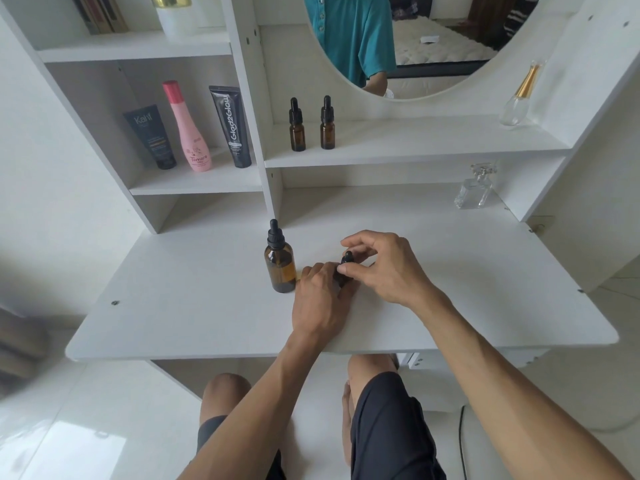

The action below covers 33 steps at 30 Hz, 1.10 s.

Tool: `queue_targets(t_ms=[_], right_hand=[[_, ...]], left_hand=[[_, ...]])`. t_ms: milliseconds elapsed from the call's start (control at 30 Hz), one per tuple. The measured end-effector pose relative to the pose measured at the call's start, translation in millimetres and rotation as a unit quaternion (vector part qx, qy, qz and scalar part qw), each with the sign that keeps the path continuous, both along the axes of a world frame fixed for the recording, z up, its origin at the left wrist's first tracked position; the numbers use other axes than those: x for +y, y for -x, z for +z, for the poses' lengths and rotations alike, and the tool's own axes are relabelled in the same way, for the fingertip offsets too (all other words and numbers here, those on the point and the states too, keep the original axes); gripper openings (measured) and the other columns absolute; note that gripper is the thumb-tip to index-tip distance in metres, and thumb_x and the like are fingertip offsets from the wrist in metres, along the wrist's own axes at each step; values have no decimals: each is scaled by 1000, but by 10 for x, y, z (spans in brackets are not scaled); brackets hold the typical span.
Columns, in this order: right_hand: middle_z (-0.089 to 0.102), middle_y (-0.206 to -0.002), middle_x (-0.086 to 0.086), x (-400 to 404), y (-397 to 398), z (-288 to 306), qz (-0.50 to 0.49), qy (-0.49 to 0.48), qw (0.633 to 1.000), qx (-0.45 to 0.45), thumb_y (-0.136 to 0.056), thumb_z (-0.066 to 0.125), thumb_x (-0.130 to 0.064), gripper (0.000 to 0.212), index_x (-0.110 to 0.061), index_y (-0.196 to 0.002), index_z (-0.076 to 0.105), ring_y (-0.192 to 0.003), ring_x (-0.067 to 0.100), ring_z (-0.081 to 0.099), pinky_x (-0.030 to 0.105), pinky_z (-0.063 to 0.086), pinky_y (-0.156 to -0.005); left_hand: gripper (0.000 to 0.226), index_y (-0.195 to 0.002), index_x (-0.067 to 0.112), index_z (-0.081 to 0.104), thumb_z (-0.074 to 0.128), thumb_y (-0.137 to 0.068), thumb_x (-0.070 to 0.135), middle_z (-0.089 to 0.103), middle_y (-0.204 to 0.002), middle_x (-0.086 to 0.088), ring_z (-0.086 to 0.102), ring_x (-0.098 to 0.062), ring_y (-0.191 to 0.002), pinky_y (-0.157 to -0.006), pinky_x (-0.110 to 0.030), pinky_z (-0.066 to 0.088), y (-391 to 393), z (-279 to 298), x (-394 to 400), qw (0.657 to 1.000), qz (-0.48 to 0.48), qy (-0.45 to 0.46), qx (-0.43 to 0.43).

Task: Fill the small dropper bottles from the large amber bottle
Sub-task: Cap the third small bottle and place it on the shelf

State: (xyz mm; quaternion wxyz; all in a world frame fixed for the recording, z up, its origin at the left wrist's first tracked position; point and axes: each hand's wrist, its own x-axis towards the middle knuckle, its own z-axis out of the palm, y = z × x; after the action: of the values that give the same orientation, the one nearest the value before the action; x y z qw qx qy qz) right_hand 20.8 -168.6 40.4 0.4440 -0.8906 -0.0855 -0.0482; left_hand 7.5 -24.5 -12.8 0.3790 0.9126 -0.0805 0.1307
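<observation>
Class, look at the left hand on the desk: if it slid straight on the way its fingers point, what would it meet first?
The left hand points up and right at the small dropper bottle that it already grips, so nothing lies between. Beyond that are the right hand's fingers on the cap.

You see soft, even daylight on the white vanity [194,306]; shadows stay faint, floor tiles [69,441] carry glare, and wide-angle distortion bends and blurs the edges.
</observation>
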Motion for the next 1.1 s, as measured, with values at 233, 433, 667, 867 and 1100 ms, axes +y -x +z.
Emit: queue_targets(t_ms=[233,433,667,867,1100], right_hand=[[74,-100,-9,9,14,-31,-4,-6,1000,0,-77,84,-19,41,-23,-115,71,-94,3,68,15,48,-77],[75,-104,-7,-9,21,-74,-2,-25,1000,13,-77,83,-18,40,-25,-115,71,-94,0,69,19,51,-80],[75,-104,-10,6,33,-82,-2,-38,999,24,-78,80,-13,41,-26,-115,71,-94,-2,68,17,48,-78],[74,-99,-11,15,36,-92,-21,-41,999,13,-75,84,-20,40,-29,-112,72,-94,-3,67,5,44,-73],[74,-95,-12,26,40,-102,-31,-51,998,15,-75,86,-22,38,-28,-110,73,-89,-6,67,2,43,-71]], left_hand=[[23,-95,9,64,64,-90,32,67,-94,-11,52,-29,-87,-75,-42,45,-7,-18,-1,1000,3,3,-2],[23,-95,10,64,64,-90,33,67,-94,-10,53,-30,-88,-76,-43,46,-9,-36,-5,1000,1,2,-2],[22,-94,11,63,62,-90,32,66,-94,-11,53,-31,-88,-76,-43,45,-1,-31,5,1000,-2,2,0],[24,-96,10,64,62,-91,34,67,-93,-11,53,-30,-87,-76,-43,45,-2,-47,15,1000,-3,-1,-5],[24,-96,10,63,61,-91,33,66,-94,-11,53,-30,-88,-78,-44,45,2,-55,12,1000,-2,-1,-3]])
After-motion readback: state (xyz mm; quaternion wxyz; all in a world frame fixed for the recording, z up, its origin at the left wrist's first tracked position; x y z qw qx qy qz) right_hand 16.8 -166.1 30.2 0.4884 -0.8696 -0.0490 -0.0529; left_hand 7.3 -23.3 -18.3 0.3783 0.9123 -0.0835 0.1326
